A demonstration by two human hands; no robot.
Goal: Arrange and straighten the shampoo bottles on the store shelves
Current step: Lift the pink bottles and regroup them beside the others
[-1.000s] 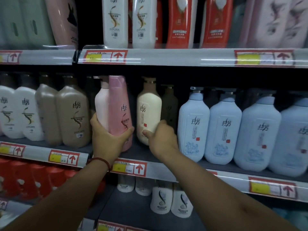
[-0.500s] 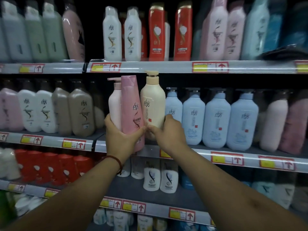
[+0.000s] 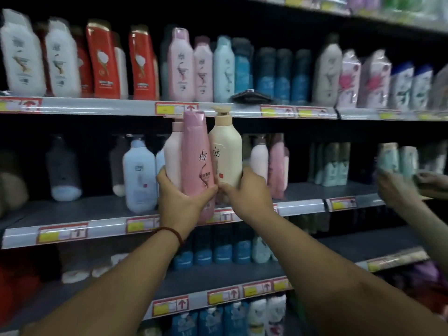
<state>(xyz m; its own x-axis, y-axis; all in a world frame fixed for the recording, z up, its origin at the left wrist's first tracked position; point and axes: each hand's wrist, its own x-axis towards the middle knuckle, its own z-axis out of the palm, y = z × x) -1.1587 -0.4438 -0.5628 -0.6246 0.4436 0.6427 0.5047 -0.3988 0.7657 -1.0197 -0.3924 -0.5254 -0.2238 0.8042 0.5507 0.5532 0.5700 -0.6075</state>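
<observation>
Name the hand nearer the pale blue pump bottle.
Left. The left hand sits just right of the blue bottle; the right hand, on the cream bottle, lies farther right.

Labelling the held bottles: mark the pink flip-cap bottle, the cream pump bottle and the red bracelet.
pink flip-cap bottle (image 3: 195,139), head view, front above the logo.
cream pump bottle (image 3: 226,139), head view, upper body.
red bracelet (image 3: 171,230), head view, band on the left wrist.

The smooth plastic pink bottle (image 3: 196,163) and cream pump bottle (image 3: 226,156) are showing a soft sheen, the shelf's front edge (image 3: 101,109) gleaming glossy.
</observation>
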